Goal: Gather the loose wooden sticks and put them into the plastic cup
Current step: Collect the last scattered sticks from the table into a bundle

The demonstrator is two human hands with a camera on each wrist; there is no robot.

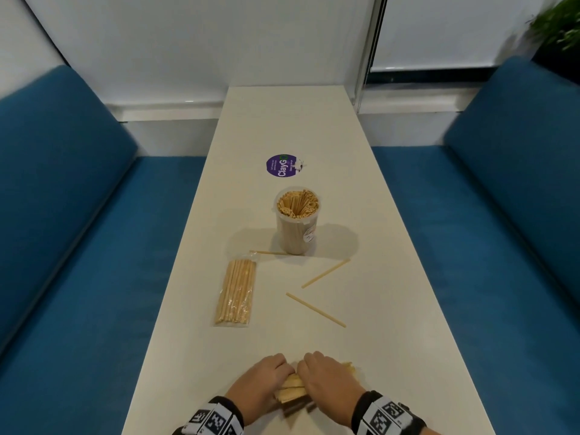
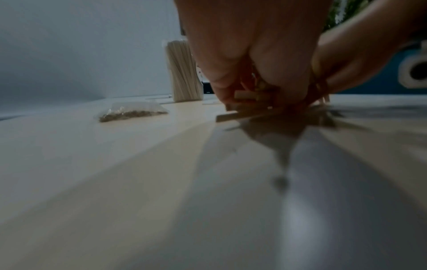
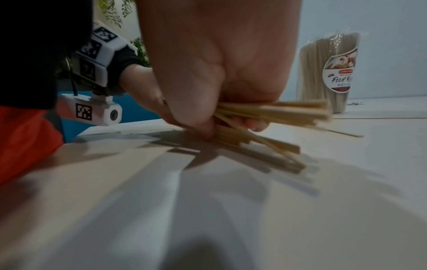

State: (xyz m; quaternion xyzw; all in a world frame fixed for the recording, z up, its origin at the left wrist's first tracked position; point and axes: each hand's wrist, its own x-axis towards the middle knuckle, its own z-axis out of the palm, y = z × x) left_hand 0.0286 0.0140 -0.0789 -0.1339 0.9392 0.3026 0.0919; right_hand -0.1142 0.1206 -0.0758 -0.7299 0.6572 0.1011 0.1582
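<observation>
Cream surface (image 1: 314, 120), long and narrow between blue benches (image 1: 62, 199). Farther along, plastic cup (image 1: 296, 221) upright, already packed with sticks; to its near left, sealed packet of sticks (image 1: 235, 293). At near edge, left hand (image 1: 260, 384) and right hand (image 1: 329, 378), each grip curled round one splayed bundle of wooden sticks (image 1: 293, 392). Three strays (image 1: 315, 309) lying between. Probably light, stiff, slippery; best pinched mid-length, ends tapped level.

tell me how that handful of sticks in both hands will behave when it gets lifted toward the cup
The bundle of sticks will probably splay: its ends already fan out unevenly past the right hand. Each stick looks thin, stiff and light, so some may slip from the grip. The left hand steadying the other end should help keep them aligned on the way to the cup.
</observation>
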